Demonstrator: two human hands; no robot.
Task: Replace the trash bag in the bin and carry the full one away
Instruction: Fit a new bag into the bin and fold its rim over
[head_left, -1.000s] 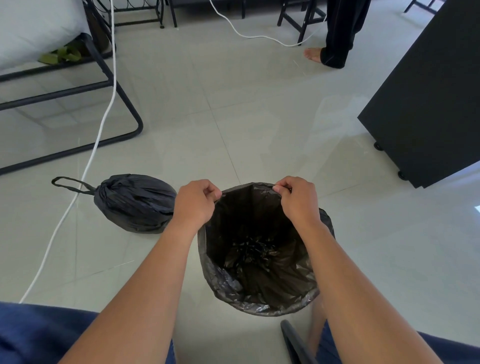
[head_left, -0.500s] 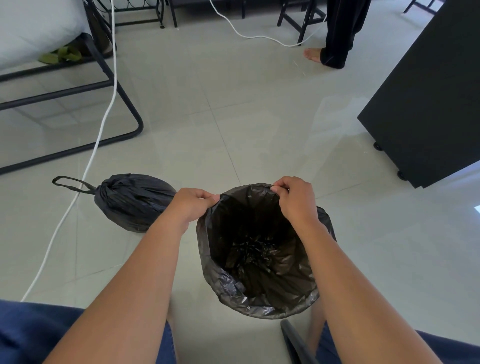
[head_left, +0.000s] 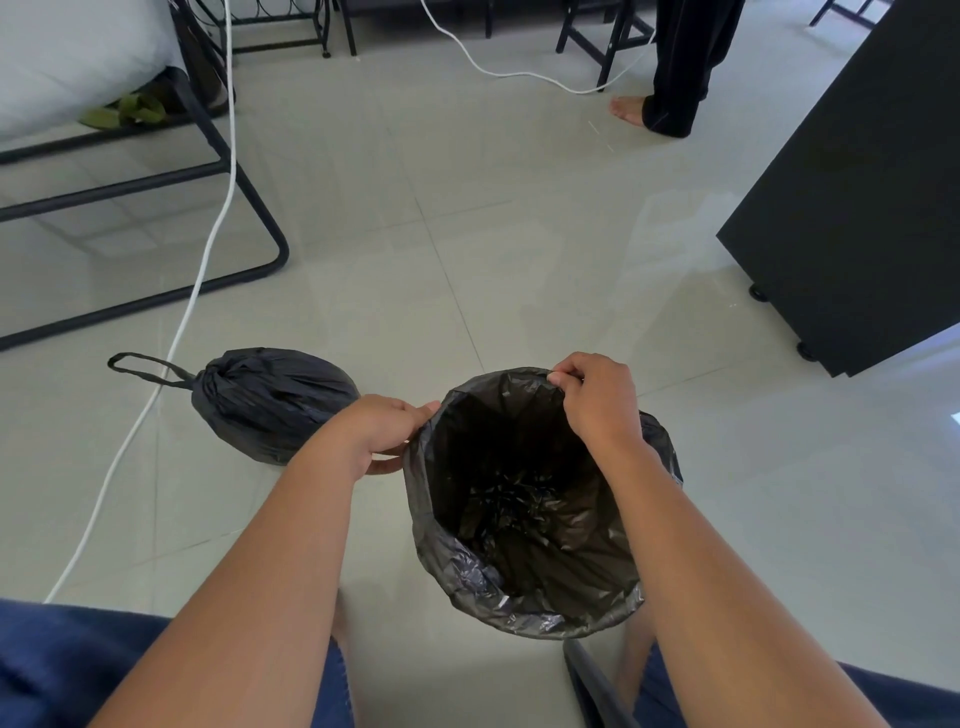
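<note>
Two hands at work on the rim, seen from the head camera: left hand (head_left: 387, 434) pinching the fresh black liner (head_left: 524, 499) at its left edge, right hand (head_left: 597, 400) pinching the far edge between curled fingers and thumb. Liner mouth spread wide over the bin (head_left: 540, 618) (bin wall itself hidden under folded plastic, so colour and shape impossible to tell). Best handled, by the look of it, with an even pull outward and down around the whole rim, slack pushed into the well so the bag seats flat and does not slip in under later weight. Full bag (head_left: 270, 402), tied shut with its drawstring loop trailing left, lying on the tiled floor (head_left: 467, 234) just beside the left hand and apart from the bin, not yet picked up. White cable (head_left: 208, 260) running across the floor past the full bag.
</note>
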